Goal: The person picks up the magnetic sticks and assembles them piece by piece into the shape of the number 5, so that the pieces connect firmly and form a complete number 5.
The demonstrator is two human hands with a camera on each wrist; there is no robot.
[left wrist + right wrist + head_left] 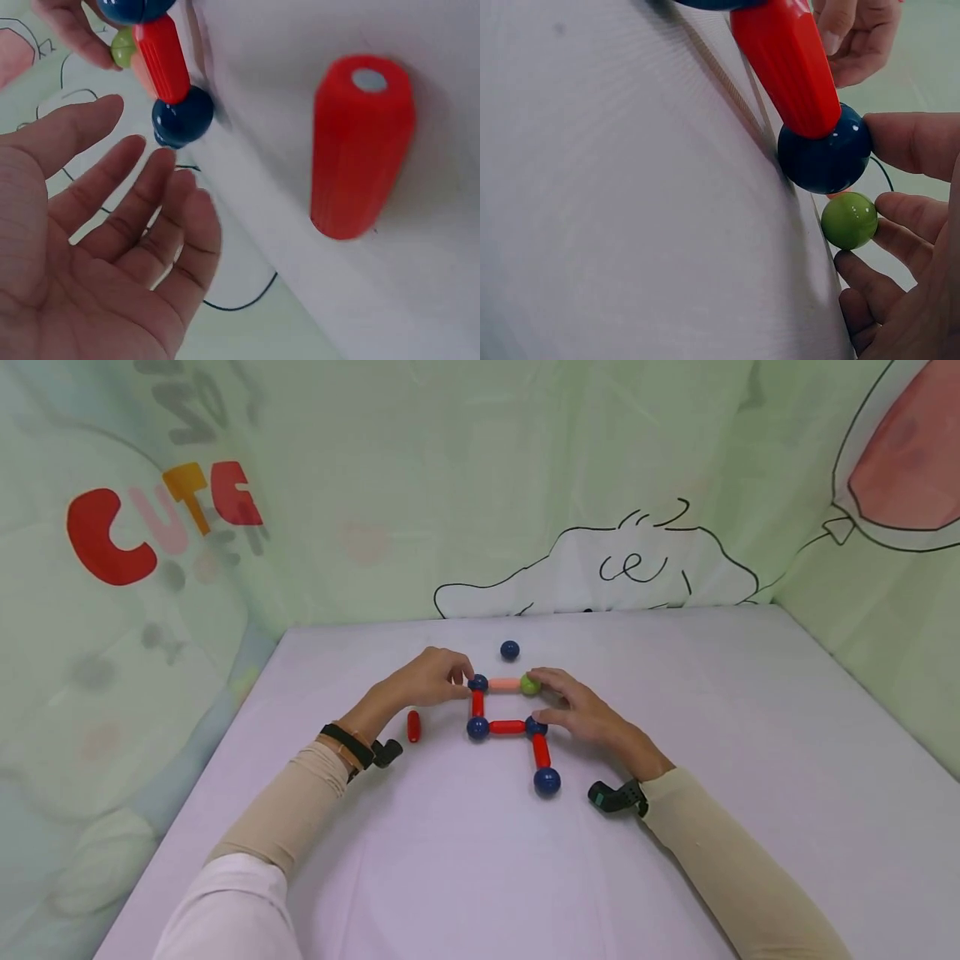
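Observation:
A chain of magnetic rods and balls lies on the table, three rods red and one pink (504, 684). My left hand (431, 678) is beside the chain's far-left blue ball (477, 682); in the left wrist view its fingers are loosely bent, with nothing between them. My right hand (583, 708) spans the right side, thumb touching a blue ball (826, 156) and a fingertip touching the green ball (850, 220). From that blue ball a red rod (542, 752) runs toward me to another blue ball (547, 782).
A loose blue ball (510, 650) sits beyond the chain. Left of the chain lies a loose red rod (361, 150), below my left forearm. The pale table (465, 877) meets printed cloth walls (360, 510) at the back and sides.

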